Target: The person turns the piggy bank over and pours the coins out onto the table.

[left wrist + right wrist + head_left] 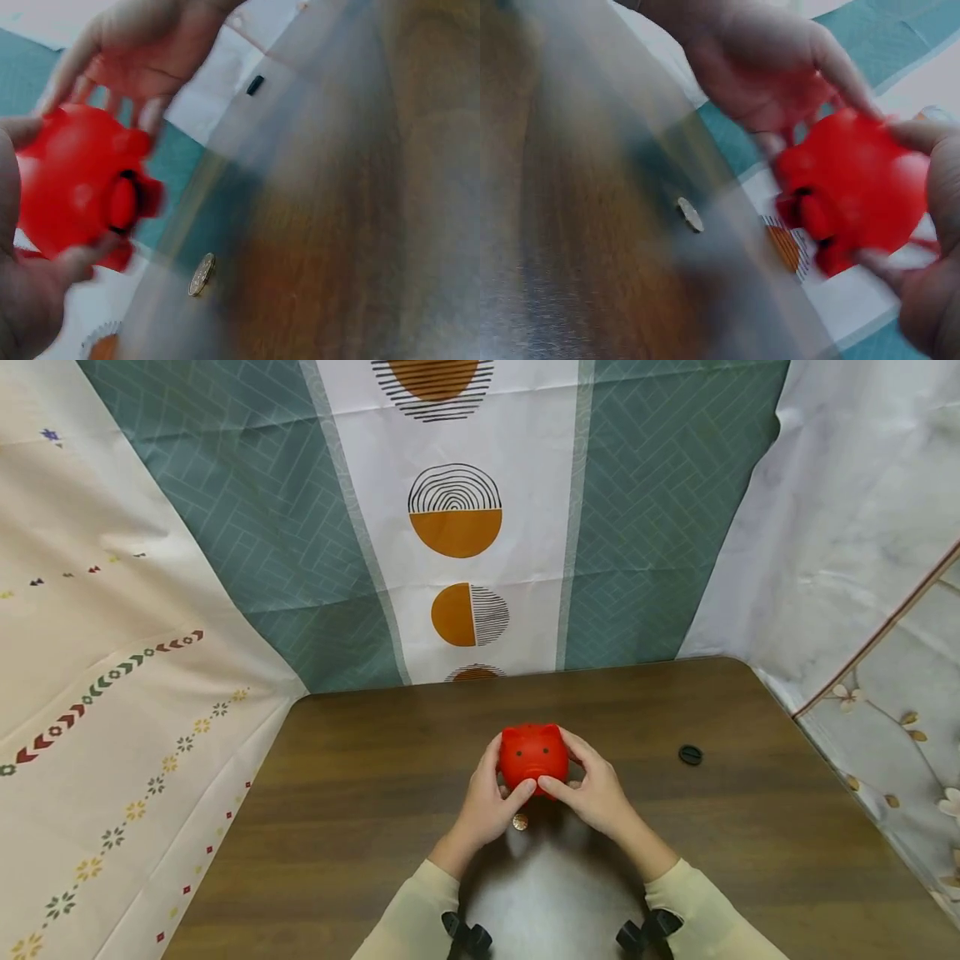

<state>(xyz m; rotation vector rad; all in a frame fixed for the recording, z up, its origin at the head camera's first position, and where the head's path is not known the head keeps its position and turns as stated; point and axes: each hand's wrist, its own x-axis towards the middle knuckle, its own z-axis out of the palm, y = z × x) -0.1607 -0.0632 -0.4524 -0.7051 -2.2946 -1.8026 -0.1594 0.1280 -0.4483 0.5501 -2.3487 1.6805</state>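
Left hand (pixel 483 806) and right hand (pixel 597 793) grip a red, rounded pig figure (pixel 534 753); toward the brown wooden worktop's (pixel 360 793) near edge — nearer the left hand — lies a round gold-coloured coin (pixel 521 822).

The red piggy bank (pixel 534 762) near the centre looks like smooth plastic with a soft shine. Just below it, the coin (pixel 520 822) is glinting, gold-toned metal. The bench (pixel 360 810) shows smooth wood grain, with a pale sheen at lower centre. The creased hanging (pixel 645 510) across the top is matt cloth; the sleeve (pixel 412 910) at lower left is soft fabric.
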